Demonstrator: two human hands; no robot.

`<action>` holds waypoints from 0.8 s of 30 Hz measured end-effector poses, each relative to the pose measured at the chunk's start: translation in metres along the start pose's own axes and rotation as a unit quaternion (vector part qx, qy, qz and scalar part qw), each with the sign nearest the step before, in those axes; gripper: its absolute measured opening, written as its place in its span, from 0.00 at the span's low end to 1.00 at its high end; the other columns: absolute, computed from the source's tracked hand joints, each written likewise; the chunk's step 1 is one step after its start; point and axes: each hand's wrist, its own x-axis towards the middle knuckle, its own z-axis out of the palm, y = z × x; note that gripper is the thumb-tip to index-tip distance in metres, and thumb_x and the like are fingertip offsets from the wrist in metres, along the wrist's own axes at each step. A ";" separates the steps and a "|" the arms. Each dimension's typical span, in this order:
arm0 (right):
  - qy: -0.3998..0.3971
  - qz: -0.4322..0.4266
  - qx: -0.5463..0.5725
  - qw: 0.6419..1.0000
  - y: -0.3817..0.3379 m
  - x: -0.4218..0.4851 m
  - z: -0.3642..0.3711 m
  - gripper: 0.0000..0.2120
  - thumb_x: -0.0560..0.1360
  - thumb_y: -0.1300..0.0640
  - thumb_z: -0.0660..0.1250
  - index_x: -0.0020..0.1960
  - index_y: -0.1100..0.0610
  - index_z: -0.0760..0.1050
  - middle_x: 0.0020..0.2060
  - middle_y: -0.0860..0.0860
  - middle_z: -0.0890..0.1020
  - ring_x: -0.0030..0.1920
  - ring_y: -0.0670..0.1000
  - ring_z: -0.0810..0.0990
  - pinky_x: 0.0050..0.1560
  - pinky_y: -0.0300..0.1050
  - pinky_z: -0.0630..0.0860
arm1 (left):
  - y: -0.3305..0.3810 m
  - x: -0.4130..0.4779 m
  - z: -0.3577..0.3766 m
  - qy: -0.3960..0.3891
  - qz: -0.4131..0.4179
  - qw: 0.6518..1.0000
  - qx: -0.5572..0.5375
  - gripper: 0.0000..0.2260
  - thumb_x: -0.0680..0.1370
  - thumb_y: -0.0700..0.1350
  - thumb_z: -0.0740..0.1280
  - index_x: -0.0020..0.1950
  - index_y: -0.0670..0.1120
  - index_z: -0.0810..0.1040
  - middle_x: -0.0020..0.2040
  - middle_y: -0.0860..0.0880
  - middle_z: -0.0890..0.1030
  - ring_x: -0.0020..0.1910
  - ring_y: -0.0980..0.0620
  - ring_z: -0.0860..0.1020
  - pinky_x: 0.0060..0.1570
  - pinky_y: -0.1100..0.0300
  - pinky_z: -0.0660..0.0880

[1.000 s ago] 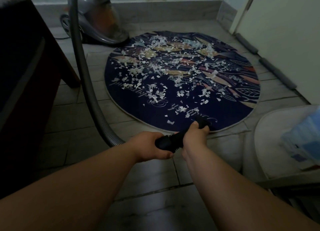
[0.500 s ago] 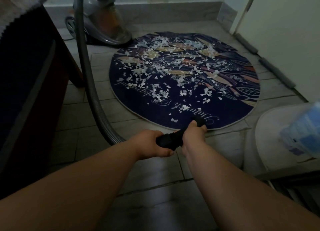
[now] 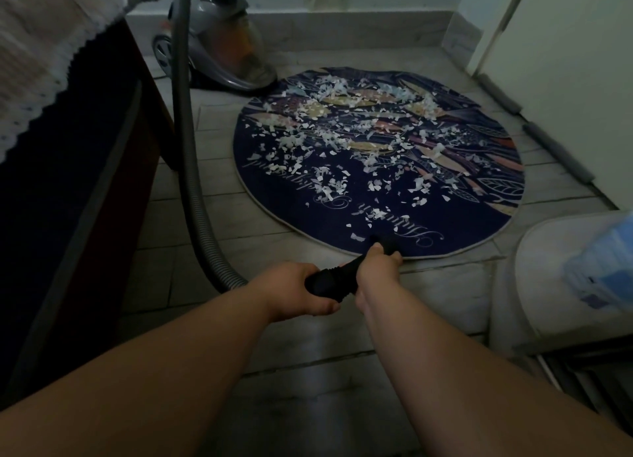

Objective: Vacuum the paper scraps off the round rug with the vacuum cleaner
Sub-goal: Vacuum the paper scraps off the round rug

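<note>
My view has swung a little to the left since a second ago, so the dark cabinet [image 3: 68,216] with its white lace cloth [image 3: 41,62] fills more of the left side, and the nozzle tip sits closer to the nearest scrap than before. My left hand [image 3: 298,290] is wrapped round the back end of the black nozzle tube [image 3: 329,280], where the grey ribbed hose [image 3: 186,148] joins it. My right hand [image 3: 378,268] is clamped round the tube further forward, fingers curled over it. The tip rests on the near edge of the round rug [image 3: 284,203]. Paper scraps [image 3: 342,127] lie scattered over the rug, thickest toward its far half. The vacuum cleaner [image 3: 219,45] stands at the far left, just beside the rug's rim, with the hose arching up from it. A white container [image 3: 548,285] sits near right.
</note>
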 end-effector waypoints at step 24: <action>-0.030 -0.025 -0.037 0.999 -0.017 0.033 -0.013 0.31 0.84 0.46 0.56 0.81 0.45 0.45 0.74 0.60 0.67 0.70 0.64 0.69 0.69 0.65 0.68 | 0.024 0.026 0.015 0.002 -0.009 0.999 -0.053 0.17 0.69 0.57 0.74 0.50 0.49 0.78 0.39 0.51 0.81 0.39 0.54 0.79 0.41 0.59 0.76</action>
